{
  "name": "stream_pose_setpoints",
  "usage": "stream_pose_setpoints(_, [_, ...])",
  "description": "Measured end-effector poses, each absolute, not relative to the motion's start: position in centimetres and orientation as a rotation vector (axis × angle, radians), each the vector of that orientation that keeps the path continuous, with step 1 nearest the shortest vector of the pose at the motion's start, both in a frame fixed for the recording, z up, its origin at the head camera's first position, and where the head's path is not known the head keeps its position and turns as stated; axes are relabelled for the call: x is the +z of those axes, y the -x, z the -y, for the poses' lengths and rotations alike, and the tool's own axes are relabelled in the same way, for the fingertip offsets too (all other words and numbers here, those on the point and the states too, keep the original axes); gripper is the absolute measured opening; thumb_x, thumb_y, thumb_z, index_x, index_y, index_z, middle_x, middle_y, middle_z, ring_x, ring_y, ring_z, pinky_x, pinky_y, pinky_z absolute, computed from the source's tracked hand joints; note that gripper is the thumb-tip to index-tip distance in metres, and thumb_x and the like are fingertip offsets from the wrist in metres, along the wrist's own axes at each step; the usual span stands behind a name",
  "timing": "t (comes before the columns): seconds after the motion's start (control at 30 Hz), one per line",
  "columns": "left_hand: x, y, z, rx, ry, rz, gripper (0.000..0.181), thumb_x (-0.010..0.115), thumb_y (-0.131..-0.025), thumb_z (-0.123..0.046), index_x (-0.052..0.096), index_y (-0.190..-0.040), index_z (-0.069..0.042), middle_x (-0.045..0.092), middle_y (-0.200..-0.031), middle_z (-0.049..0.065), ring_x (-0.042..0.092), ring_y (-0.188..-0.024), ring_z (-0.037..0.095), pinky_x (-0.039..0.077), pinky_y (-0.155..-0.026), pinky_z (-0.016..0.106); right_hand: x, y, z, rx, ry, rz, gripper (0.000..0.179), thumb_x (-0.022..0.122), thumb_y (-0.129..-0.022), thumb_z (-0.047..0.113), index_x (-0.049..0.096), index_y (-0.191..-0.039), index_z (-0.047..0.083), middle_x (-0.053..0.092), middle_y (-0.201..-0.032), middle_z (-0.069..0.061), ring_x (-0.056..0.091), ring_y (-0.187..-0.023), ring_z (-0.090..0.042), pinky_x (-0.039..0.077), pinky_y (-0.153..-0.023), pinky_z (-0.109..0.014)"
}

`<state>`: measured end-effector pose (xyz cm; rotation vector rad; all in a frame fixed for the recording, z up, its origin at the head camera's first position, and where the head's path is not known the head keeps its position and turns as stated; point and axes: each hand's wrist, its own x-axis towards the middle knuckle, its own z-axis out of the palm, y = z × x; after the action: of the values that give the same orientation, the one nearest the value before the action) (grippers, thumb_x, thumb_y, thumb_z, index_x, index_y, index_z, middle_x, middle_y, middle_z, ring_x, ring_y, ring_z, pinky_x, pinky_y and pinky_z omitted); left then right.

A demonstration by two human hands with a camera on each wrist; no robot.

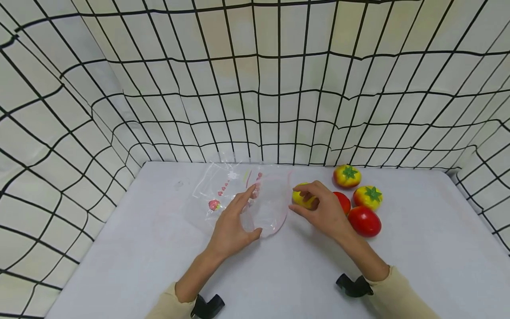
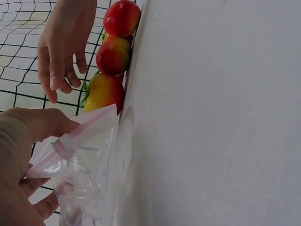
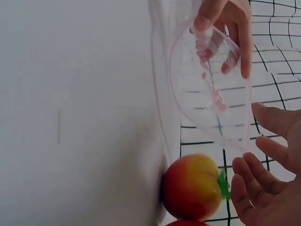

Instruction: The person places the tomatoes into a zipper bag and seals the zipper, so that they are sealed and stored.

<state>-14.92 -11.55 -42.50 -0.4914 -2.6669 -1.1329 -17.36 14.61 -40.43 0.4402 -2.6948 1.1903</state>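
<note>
A clear zip bag (image 1: pixel 271 204) with pink edging and strawberry prints stands on the white table, its mouth spread toward the right. My left hand (image 1: pixel 229 228) grips the bag from the left, thumb on the near side and fingers on the far side; the thumb presses by the pink zip strip in the left wrist view. My right hand (image 1: pixel 324 212) hovers just right of the mouth, fingers loosely bent and holding nothing. Beside and behind it sits a yellow-red toy tomato (image 3: pixel 193 188) with a green calyx, partly hidden by that hand in the head view.
More toy tomatoes cluster right of my right hand: a red one (image 1: pixel 364 221), a yellow-red one (image 1: pixel 367 197) and another at the back (image 1: pixel 346 176). Flat clear plastic (image 1: pixel 207 195) lies left of the bag's mouth. Black netting (image 1: pixel 279 93) over white cloth borders the table (image 1: pixel 422 248).
</note>
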Motion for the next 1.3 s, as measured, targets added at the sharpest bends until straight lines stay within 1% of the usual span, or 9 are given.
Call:
stream_pose_setpoints(0.17, [-42.4,14.8,11.6,-1.133,0.477,2.675,0.108,0.091,-0.07,-0.01,0.038,-0.162,-0.029,0.061,-0.145,-0.001,0.062,-0.128,0.022,0.059,-0.1,0.047,-40.2,18.2,-15.7,1.199,-0.4,2.696,0.048,0.087,-0.085,0.027,0.071,-0.129,0.017,0.065,-0.113,-0.005,0.062,-0.091,-0.02,0.06,-0.078,-0.026])
stream_pose_setpoints(0.23, [-42.4,14.8,11.6,-1.13,0.476,2.677,0.108,0.091,-0.07,-0.01,0.038,-0.162,-0.029,0.06,-0.145,0.0,0.062,-0.127,0.023,0.059,-0.1,0.047,-40.2,18.5,-16.0,1.204,-0.395,2.684,0.049,0.087,-0.085,0.026,0.07,-0.129,0.017,0.065,-0.115,-0.006,0.062,-0.095,-0.022,0.061,-0.081,-0.032])
stream_pose_setpoints(0.33, [-42.3,14.7,11.7,-1.134,0.469,2.681,0.107,0.09,-0.071,-0.01,0.038,-0.162,-0.028,0.06,-0.146,0.001,0.062,-0.127,0.024,0.059,-0.099,0.047,-40.2,18.8,-16.3,1.207,-0.418,2.652,0.049,0.087,-0.085,0.025,0.07,-0.129,0.015,0.065,-0.12,-0.009,0.062,-0.106,-0.025,0.062,-0.088,-0.045])
stream_pose_setpoints(0.43, [-42.2,14.6,11.8,-1.138,0.454,2.688,0.107,0.091,-0.071,-0.01,0.038,-0.162,-0.028,0.06,-0.146,0.001,0.062,-0.126,0.024,0.06,-0.098,0.047,-40.3,19.1,-16.6,1.211,-0.44,2.627,0.048,0.087,-0.085,0.023,0.07,-0.129,0.013,0.064,-0.125,-0.013,0.061,-0.115,-0.03,0.061,-0.092,-0.051])
stream_pose_setpoints(0.53, [-42.2,14.5,11.8,-1.143,0.443,2.693,0.107,0.091,-0.071,-0.01,0.038,-0.162,-0.029,0.059,-0.145,0.002,0.062,-0.126,0.024,0.06,-0.098,0.048,-40.3,19.3,-16.8,1.204,-0.42,2.638,0.05,0.087,-0.085,0.024,0.068,-0.13,0.013,0.061,-0.13,-0.013,0.06,-0.121,-0.034,0.06,-0.095,-0.052])
stream_pose_setpoints(0.67, [-42.2,14.4,11.8,-1.162,0.445,2.689,0.106,0.09,-0.072,-0.01,0.038,-0.162,-0.028,0.059,-0.145,0.002,0.062,-0.127,0.024,0.059,-0.1,0.048,-40.1,19.5,-17.1,1.211,-0.368,2.685,0.052,0.086,-0.086,0.027,0.066,-0.132,0.015,0.055,-0.136,-0.012,0.056,-0.127,-0.035,0.059,-0.1,-0.054])
stream_pose_setpoints(0.8, [-42.2,14.4,11.8,-1.172,0.459,2.674,0.106,0.09,-0.071,-0.009,0.038,-0.162,-0.026,0.06,-0.144,0.002,0.062,-0.126,0.024,0.059,-0.099,0.047,-40.1,20.0,-17.4,1.229,-0.365,2.717,0.054,0.086,-0.086,0.029,0.065,-0.134,0.015,0.053,-0.141,-0.013,0.053,-0.131,-0.036,0.057,-0.105,-0.055])
stream_pose_setpoints(1.03, [-42.2,14.5,11.8,-1.175,0.471,2.67,0.105,0.09,-0.072,-0.01,0.038,-0.162,-0.026,0.06,-0.145,0.002,0.062,-0.126,0.024,0.059,-0.1,0.047,-40.1,20.7,-17.9,1.281,-0.393,2.762,0.061,0.087,-0.085,0.03,0.061,-0.139,0.016,0.052,-0.143,-0.013,0.055,-0.13,-0.037,0.056,-0.107,-0.055])
stream_pose_setpoints(1.3, [-42.1,14.4,11.8,-1.197,0.469,2.678,0.105,0.091,-0.072,-0.01,0.039,-0.162,-0.026,0.059,-0.146,0.003,0.062,-0.126,0.024,0.059,-0.1,0.047,-39.9,21.3,-18.3,1.288,-0.436,2.845,0.067,0.086,-0.086,0.031,0.057,-0.144,0.014,0.047,-0.147,-0.017,0.051,-0.136,-0.041,0.054,-0.109,-0.057])
